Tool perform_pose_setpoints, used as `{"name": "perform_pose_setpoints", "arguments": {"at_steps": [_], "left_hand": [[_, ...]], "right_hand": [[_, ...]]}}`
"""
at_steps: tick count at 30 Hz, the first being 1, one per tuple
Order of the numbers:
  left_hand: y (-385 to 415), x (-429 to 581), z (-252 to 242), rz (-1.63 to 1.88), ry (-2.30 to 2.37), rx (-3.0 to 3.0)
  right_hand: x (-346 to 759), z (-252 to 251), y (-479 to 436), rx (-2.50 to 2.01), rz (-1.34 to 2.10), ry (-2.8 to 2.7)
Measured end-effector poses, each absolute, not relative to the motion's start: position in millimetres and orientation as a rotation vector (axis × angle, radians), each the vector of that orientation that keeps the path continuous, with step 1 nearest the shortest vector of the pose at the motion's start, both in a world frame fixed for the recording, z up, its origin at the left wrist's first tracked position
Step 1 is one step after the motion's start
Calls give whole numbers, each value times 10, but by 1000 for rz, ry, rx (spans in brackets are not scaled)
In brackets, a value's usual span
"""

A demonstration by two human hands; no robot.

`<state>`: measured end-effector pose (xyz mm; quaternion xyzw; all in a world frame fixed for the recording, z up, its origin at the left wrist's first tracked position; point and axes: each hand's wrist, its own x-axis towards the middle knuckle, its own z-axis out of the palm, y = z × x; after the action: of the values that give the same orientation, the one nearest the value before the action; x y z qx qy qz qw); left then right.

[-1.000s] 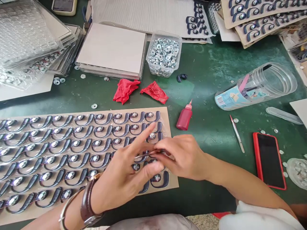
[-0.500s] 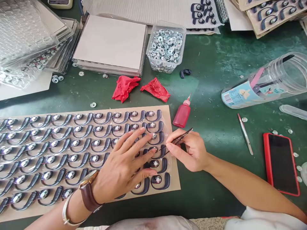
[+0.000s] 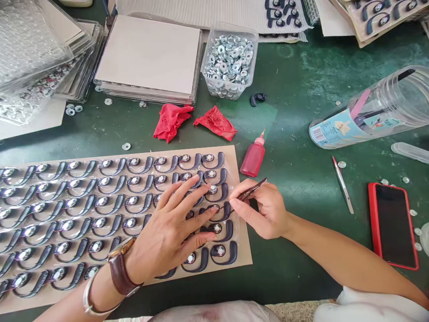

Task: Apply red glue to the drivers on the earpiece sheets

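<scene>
A brown card (image 3: pixel 244 241) carries rows of dark curved pieces, each with a round silver part, under clear film. My left hand (image 3: pixel 174 228) lies over its right portion, fingers spread, fingertips on the pieces. Dark tweezers (image 3: pixel 250 191) are pinched in my right hand (image 3: pixel 263 210), at the card's right edge. Their tips point left, beside the silver part near my left index fingertip. A red bottle (image 3: pixel 253 158) stands just above my right hand.
Behind the card are two red cloths (image 3: pixel 216 123), a tub of metal washers (image 3: pixel 229 62) and a card stack (image 3: pixel 147 56). On the right lie a clear jar (image 3: pixel 365 112), silver tweezers (image 3: pixel 342 185) and a red-cased phone (image 3: pixel 393 226).
The whole view has shifted slightly, with the background objects a little higher and to the left. Both hands keep nearly the same pose over the card.
</scene>
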<state>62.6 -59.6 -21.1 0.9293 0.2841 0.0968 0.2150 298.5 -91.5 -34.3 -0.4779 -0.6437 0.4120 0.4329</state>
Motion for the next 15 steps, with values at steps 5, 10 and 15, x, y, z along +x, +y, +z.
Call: {"name": "perform_pose_setpoints", "arguments": {"at_steps": [5, 10, 15], "left_hand": [[-602, 635, -220, 267, 806, 2556], [-608, 622, -214, 230, 802, 2562], [-595, 616, -215, 191, 775, 2589]], "right_hand": [[2977, -376, -923, -1187, 1028, -1611], [2970, -389, -947, -1176, 1022, -1633], [2976, -404, -956, -1161, 1072, -1614]]}}
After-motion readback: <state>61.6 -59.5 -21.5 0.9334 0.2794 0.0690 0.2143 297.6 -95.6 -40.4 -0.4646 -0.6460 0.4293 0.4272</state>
